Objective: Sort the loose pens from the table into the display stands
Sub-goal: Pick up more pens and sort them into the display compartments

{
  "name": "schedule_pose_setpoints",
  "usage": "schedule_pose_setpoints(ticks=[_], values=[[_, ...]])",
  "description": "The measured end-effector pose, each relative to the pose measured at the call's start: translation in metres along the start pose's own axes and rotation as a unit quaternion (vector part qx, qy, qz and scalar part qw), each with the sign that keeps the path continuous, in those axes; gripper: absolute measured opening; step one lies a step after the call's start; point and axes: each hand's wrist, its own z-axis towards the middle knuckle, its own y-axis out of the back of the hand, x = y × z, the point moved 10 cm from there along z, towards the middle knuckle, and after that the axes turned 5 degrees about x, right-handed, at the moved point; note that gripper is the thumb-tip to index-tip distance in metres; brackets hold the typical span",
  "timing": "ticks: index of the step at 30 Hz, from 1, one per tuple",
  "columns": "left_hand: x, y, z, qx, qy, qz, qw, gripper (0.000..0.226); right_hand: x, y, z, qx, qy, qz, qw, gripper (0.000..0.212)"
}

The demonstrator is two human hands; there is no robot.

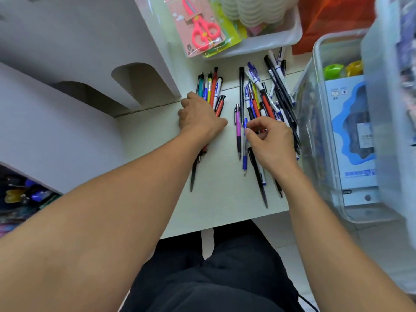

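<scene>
White table (225, 210), front edge toward the person. Lying on it: left bunch of pens (212, 88), roughly parallel, under the left hand (198, 115). Right heap of pens (270, 95), bigger, criss-crossed, right hand (270, 140) on its near end. Between the two groups, a pink pen (238, 131) lies alone, with a blue pen (245, 154) just beside it. White display stand (67, 64) sits at the left. White tray (270, 41) at the far edge, with a packaged pink scissors card (200, 25) leaning over its rim. Clear plastic bin (324, 131) on the right, touching the heap.
</scene>
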Motion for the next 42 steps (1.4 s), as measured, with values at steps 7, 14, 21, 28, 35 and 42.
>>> schedule_pose_setpoints(ticks=[7,14,21,28,35,42], values=[[0.011,0.017,0.001,-0.008,-0.01,-0.003,1.0,0.031,0.01,-0.01,-0.002,0.013,0.014,0.001,1.0,0.009],[0.065,0.018,-0.014,0.082,0.045,-0.248,0.964,0.021,0.031,-0.059,-0.016,0.066,0.002,0.016,0.998,0.013],[0.086,0.018,-0.036,0.139,-0.011,-0.318,0.938,0.009,0.021,-0.096,-0.015,0.09,-0.174,0.217,0.956,0.024],[0.103,0.041,-0.047,0.116,-0.037,-0.209,0.97,0.021,0.066,-0.096,0.001,0.101,-0.131,0.268,0.949,0.032],[0.096,0.047,-0.064,0.144,-0.058,-0.365,0.918,0.018,0.102,-0.077,-0.003,0.016,-0.017,0.253,0.967,0.021],[0.067,0.033,-0.079,0.164,-0.032,-0.582,0.796,0.012,-0.004,-0.108,-0.089,0.103,-0.262,0.361,0.889,0.045]])
